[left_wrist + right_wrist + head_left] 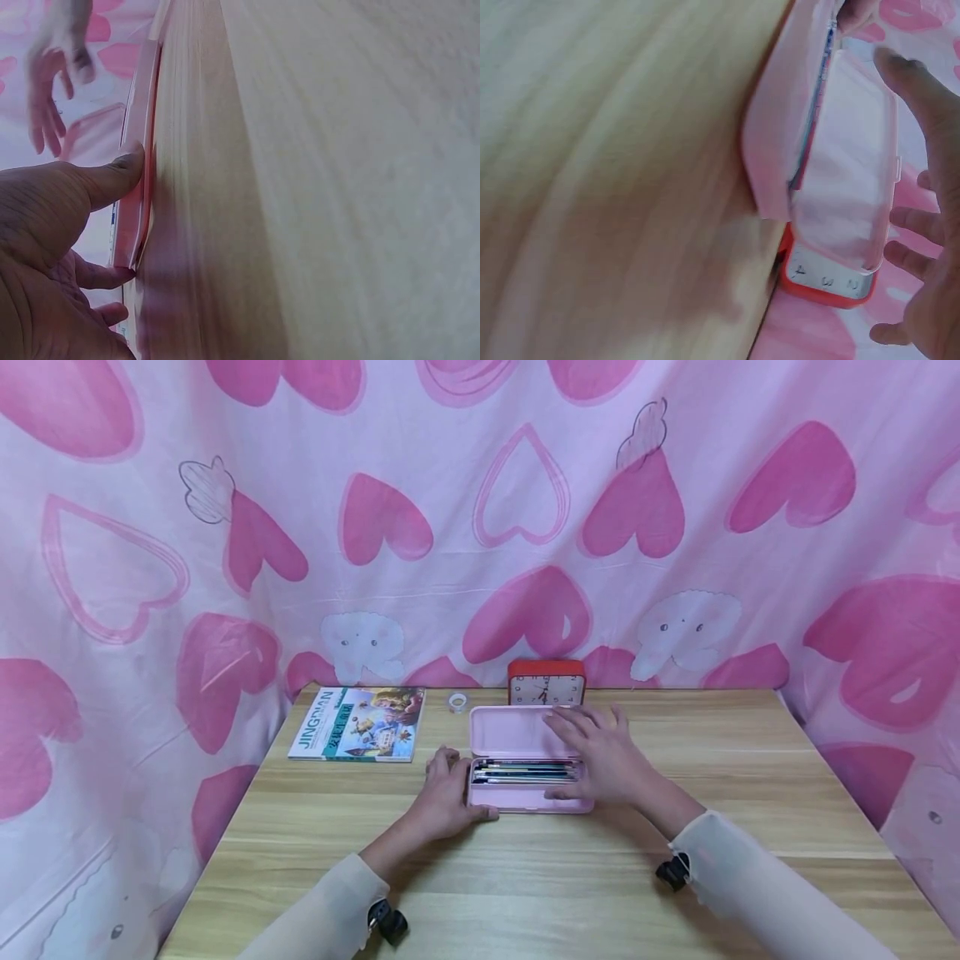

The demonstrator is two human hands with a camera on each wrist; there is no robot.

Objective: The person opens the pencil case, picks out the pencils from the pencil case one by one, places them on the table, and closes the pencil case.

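Note:
A pink pencil case point(510, 799) lies on the wooden table with its lid point(504, 732) raised at the back. Several pencils point(521, 770) lie side by side inside. My left hand point(446, 797) holds the case at its left end, the thumb against the front wall and a finger at the corner in the left wrist view. Over the right end is my right hand point(611, 760), its fingers spread and overlapping the lid. From the right wrist, those fingers point(922, 225) appear beside the lid's outer edge, with nothing in their grasp.
Behind the lid stands a red square clock point(546, 687), partly hidden by it. A white tape roll point(456, 708) sits left of the lid, and a picture-covered book point(360, 724) lies at the table's back left. A pink heart-patterned curtain point(450, 585) hangs behind the table.

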